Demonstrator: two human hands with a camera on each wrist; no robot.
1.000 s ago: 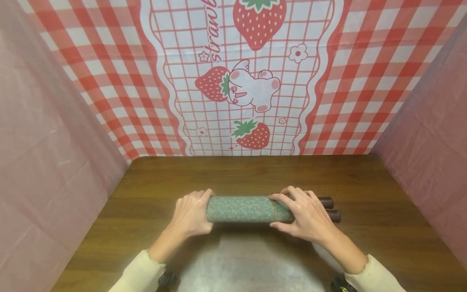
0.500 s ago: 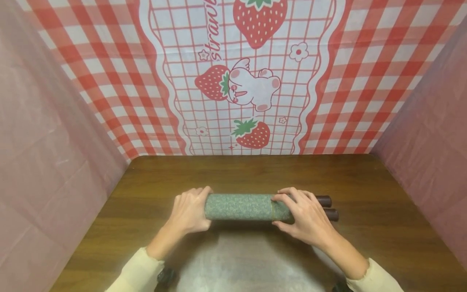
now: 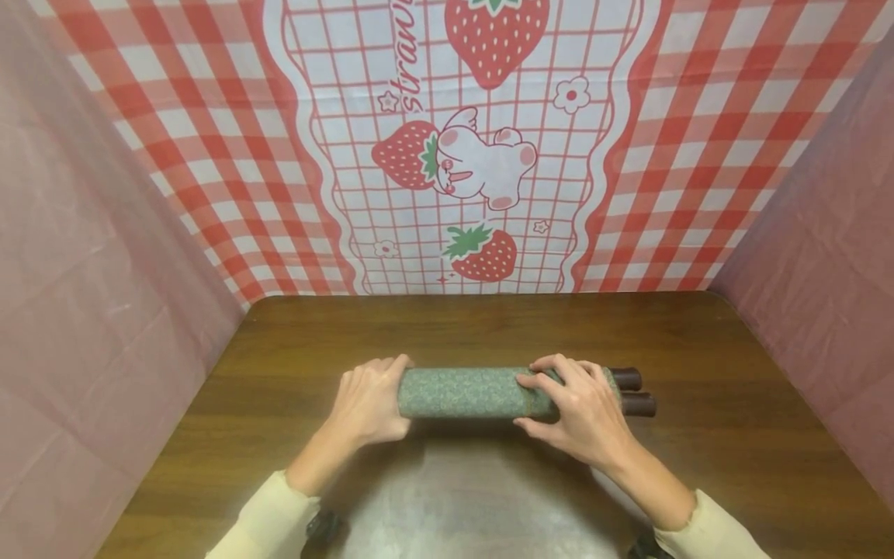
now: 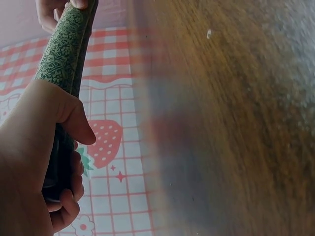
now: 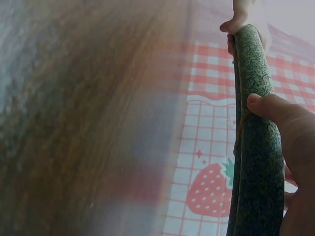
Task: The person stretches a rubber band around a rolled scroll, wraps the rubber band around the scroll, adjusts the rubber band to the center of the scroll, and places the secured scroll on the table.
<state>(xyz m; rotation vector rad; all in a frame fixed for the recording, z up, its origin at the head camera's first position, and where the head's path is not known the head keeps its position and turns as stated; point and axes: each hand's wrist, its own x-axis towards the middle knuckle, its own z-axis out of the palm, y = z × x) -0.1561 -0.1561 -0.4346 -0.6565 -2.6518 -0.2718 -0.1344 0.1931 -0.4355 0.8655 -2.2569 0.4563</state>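
Note:
A rolled scroll (image 3: pixel 461 392) with green patterned covering lies level across the head view, held between both hands, a little above the table. Two dark roller knobs (image 3: pixel 639 404) stick out at its right end. My left hand (image 3: pixel 369 400) grips the left end; in the left wrist view its thumb and fingers curl round dark knobs (image 4: pixel 58 167) there. Nearer the right end, my right hand (image 3: pixel 583 407) holds the scroll with the thumb on the near side and fingers over the far side. A thin cord (image 5: pixel 239 130) crosses the scroll in the right wrist view.
The brown wooden table (image 3: pixel 279 341) reflects light at its near middle. A red-and-white checked cloth with strawberries (image 3: pixel 485 256) hangs behind it. Pink curtains (image 3: pixel 91 272) close off both sides.
Both hands and the scroll have shifted very slightly rightward over the last half second. The grip of each hand looks much the same.

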